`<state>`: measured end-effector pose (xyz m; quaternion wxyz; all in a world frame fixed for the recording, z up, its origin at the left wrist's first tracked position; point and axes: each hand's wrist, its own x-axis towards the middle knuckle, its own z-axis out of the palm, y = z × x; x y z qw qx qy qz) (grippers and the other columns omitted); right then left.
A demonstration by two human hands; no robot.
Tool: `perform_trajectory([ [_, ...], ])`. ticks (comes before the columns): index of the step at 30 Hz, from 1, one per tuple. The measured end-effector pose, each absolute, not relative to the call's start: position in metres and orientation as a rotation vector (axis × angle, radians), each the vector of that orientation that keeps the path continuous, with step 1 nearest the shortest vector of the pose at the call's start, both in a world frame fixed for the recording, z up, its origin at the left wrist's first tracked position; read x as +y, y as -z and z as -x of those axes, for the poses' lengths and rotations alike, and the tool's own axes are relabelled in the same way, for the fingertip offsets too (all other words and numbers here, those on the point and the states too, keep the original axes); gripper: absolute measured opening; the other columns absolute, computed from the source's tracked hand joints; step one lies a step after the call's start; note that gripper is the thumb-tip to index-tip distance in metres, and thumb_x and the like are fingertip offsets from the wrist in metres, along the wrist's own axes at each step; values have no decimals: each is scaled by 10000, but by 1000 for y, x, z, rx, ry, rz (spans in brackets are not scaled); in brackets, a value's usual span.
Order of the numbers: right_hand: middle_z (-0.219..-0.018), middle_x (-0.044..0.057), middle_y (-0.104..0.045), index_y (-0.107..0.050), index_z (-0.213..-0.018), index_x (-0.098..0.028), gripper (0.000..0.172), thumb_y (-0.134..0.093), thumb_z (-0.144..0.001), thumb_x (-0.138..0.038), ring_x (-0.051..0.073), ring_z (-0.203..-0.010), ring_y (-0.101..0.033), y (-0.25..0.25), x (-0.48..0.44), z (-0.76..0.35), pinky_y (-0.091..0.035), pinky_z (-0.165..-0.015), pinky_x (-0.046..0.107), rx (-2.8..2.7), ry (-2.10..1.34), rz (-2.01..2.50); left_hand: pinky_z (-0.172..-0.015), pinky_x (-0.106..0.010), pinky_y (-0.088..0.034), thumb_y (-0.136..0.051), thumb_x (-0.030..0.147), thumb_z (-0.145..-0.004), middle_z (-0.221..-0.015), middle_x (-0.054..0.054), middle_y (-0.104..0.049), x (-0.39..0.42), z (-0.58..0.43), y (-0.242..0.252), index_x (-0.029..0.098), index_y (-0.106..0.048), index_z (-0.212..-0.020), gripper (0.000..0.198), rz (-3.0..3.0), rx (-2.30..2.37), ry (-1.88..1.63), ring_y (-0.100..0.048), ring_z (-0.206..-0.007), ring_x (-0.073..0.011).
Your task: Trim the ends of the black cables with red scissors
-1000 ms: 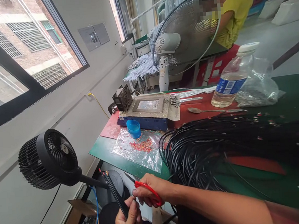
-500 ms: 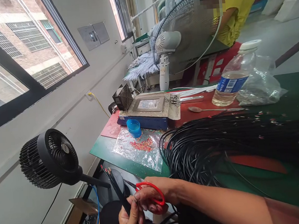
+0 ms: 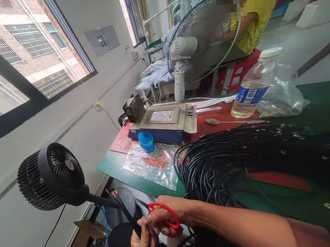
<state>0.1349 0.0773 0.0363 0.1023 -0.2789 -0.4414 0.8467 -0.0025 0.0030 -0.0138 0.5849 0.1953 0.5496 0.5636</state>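
The green table (image 3: 109, 166) spans the lower middle and right of the frame, bearing a broad heap of black cables (image 3: 219, 165), its far ends at right flecked with red and pale tips; those ends look already bared, though whether the heap is finished I cannot tell. At bottom centre, a smaller cable bundle (image 3: 129, 217) has coloured cores showing at its tips, so this batch seems partly done; how many ends remain is unclear. The left hand (image 3: 142, 242) closes its fingers round that bundle. The right hand (image 3: 163, 218) has its fingers curled on red-handled scissors (image 3: 176, 216), blades pointing toward the bundle. Left of centre, red and yellow scraps (image 3: 156, 160) lie on clear plastic (image 3: 162, 180). As for writing, the bottle's blue label (image 3: 251, 94), upper right, carries pale characters, too small to read, as is the black fan's badge (image 3: 70, 165) at left.
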Motion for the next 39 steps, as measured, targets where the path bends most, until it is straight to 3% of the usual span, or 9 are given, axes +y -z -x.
perform_trajectory([
  [4, -380, -43, -445, -542, -529, -111, 376, -602, -635, -467, 37, -295, -370, -36, 75, -136, -281, -305, 151, -1333, -2373, 815, -391, -203, -119, -660, 451, -553, -319, 77, -361, 5, 2, 13, 154, -582, -587, 309, -427, 1286, -1315, -216, -329, -14],
  [10, -394, -39, -451, -577, -575, -92, 420, -592, -649, -505, 29, -304, -362, -31, 75, -135, -272, -319, 153, -1324, -2329, 832, -390, -181, -98, -654, 457, -557, -319, 89, -338, 6, 3, 17, 147, -543, -570, 329, -473, 1284, -1268, -206, -311, 3],
  [19, -363, -47, -440, -549, -513, -111, 298, -576, -692, -348, 33, -292, -365, -32, 77, -135, -276, -306, 144, -1358, -2422, 853, -361, -189, -77, -683, 449, -523, -341, 69, -377, 3, 7, 4, 122, -546, -496, 355, -547, 1241, -1158, -220, -276, 19],
  [27, -402, -47, -482, -546, -515, -114, 173, -572, -661, -205, 26, -291, -370, -41, 77, -135, -286, -290, 131, -1221, -2588, 970, -366, -184, -71, -724, 432, -470, -366, 42, -447, -1, 6, 0, 121, -608, -565, 346, -562, 1268, -1159, -256, -300, 18],
  [39, -384, -35, -451, -554, -554, -104, 374, -587, -678, -455, 44, -300, -377, -18, 77, -132, -274, -310, 156, -1297, -2340, 936, -367, -175, -101, -574, 397, -660, -345, 80, -357, 7, 14, 18, 141, -528, -580, 272, -534, 1295, -1203, -200, -313, 7],
])
